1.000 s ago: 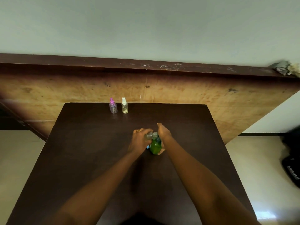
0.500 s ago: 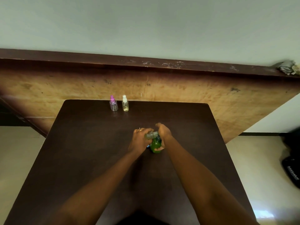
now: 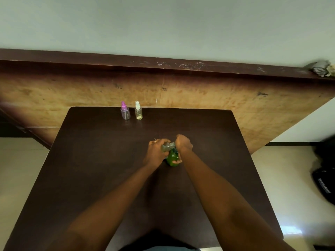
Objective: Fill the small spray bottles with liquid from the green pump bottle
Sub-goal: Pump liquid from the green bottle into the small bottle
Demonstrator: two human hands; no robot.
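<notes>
The green pump bottle point(image 3: 172, 157) stands on the dark table point(image 3: 101, 160) near its middle. My right hand point(image 3: 183, 144) is curled over its top, thumb against the green body. My left hand point(image 3: 156, 150) holds a small clear bottle point(image 3: 167, 147) tilted on its side, its mouth toward the pump under my right hand. A thin white tube sticks up behind my left fingers. Two small spray bottles stand upright side by side at the table's far edge: one with a pink top point(image 3: 125, 111), one with a white top point(image 3: 138, 111).
A worn wooden board point(image 3: 199, 95) leans behind the table's far edge. A black bag point(image 3: 324, 185) lies on the pale floor at the right. A crumpled cloth point(image 3: 321, 68) sits on the ledge at the upper right.
Both hands stay on the green bottle and the small clear bottle. The view has shifted slightly; the hands have barely moved.
</notes>
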